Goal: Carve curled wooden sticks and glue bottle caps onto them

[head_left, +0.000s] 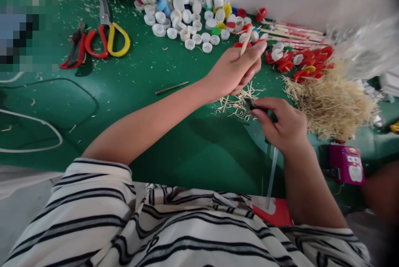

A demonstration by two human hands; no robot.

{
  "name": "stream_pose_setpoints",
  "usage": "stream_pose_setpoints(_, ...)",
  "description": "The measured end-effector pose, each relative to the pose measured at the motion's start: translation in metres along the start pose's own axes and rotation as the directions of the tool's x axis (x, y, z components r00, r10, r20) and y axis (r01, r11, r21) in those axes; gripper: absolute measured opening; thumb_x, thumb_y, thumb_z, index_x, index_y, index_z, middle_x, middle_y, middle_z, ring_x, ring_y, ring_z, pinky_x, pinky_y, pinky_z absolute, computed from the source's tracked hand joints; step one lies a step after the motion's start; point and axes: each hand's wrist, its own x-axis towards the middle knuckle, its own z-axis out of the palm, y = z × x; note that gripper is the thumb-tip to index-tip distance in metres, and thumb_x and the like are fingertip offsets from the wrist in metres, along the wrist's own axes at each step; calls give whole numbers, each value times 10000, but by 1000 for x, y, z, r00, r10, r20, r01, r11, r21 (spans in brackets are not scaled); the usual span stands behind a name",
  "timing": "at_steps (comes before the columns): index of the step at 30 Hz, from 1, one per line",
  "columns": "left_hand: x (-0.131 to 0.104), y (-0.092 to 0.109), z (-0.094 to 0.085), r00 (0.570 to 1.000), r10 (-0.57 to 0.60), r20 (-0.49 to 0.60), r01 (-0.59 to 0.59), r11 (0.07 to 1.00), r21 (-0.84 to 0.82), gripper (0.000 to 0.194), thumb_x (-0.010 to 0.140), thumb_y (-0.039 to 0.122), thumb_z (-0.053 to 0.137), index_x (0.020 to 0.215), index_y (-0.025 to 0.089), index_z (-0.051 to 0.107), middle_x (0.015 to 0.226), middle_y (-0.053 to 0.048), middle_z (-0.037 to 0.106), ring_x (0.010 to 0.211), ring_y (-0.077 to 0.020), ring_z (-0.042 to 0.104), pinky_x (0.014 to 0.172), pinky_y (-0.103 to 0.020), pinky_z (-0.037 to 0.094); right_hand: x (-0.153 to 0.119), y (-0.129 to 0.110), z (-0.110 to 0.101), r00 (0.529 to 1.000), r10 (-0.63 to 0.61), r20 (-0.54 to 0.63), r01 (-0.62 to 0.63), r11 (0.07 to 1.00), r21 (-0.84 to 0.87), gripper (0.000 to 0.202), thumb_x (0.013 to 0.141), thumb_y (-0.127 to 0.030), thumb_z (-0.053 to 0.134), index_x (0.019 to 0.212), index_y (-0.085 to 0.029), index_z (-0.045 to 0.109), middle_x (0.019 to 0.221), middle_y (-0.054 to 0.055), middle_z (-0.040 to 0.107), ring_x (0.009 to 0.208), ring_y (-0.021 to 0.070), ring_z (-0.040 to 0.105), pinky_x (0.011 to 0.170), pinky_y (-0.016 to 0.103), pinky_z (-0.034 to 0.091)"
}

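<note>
My left hand (238, 67) is closed round a pale wooden stick (246, 42), whose blunt end juts up past the thumb. Lower and to the right, my right hand (282, 121) pinches a small dark tool (258, 106) between thumb and fingers. Most of that tool is hidden by the hand, so I cannot tell its kind. Beneath and between both hands lie thin wood shavings (235, 105) on the green tabletop (174, 134). A translucent rod (272, 177) shows below my right hand, reaching toward a red and white item (272, 212) at the table's near edge.
Many bottle caps (187, 17) are heaped along the back. Red caps (308, 59) and wrapped sticks (293, 32) lie right of them, beside piled shavings (333, 96). Scissors (107, 30) and red-handled pliers (76, 47) rest left, a nail (171, 88) nearer, a purple box (346, 164) right.
</note>
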Motion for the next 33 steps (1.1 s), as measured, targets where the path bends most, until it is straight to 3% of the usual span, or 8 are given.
stream_pose_setpoints(5,-4,19,0,996,-57,-68,47,988,-144,645,1106,641,588,660,209,412,525,120,181,422,-12,74,372,-136,115,-13,7,7,987,81,-136,-74,996,52,209,1095,-346,639,1283,-315,724,1104,47,852,909,233,827,817,371,667)
stream_pose_setpoints(11,-12,4,-1,979,-205,5,205,979,21,656,1090,645,609,647,190,445,513,104,250,403,-10,179,381,-155,180,-11,7,18,988,-141,64,135,986,100,153,1113,-298,603,1176,-241,730,1050,45,851,854,189,806,762,303,617)
stream_pose_setpoints(17,-12,-2,-2,992,-105,69,98,990,99,676,1079,713,585,656,203,450,530,105,283,406,-5,189,395,-167,162,-4,0,38,975,-202,91,213,968,-135,259,1151,-276,558,1122,-220,809,1046,54,875,894,173,800,657,273,492)
stream_pose_setpoints(20,-10,-1,-2,989,-116,96,101,983,151,674,1077,700,597,651,197,458,533,101,311,397,0,249,423,-161,186,-2,-1,44,972,-207,113,228,947,-226,274,1151,-258,552,1137,-215,822,1023,43,876,850,159,778,587,290,395)
stream_pose_setpoints(25,-9,-4,-2,991,-129,42,122,983,138,612,1130,543,591,640,206,447,512,113,296,388,-4,219,408,-150,174,-5,-1,47,970,-167,178,213,935,-282,290,1140,-246,538,1108,-219,825,912,30,852,778,162,743,564,323,313)
stream_pose_setpoints(28,-9,-7,-2,990,-122,63,113,984,136,571,1142,435,572,631,213,449,507,112,295,390,-11,206,395,-155,177,-6,-5,44,961,-102,257,176,942,-285,293,1137,-254,527,1112,-224,818,1020,42,868,845,177,757,575,331,296)
stream_pose_setpoints(33,-10,-9,-2,990,-112,90,93,976,198,569,1144,454,552,635,222,452,512,109,303,399,-20,222,410,-182,179,-3,-17,35,930,9,367,113,944,-309,285,1127,-243,522,1139,-226,806,1121,51,871,857,191,752,577,348,244)
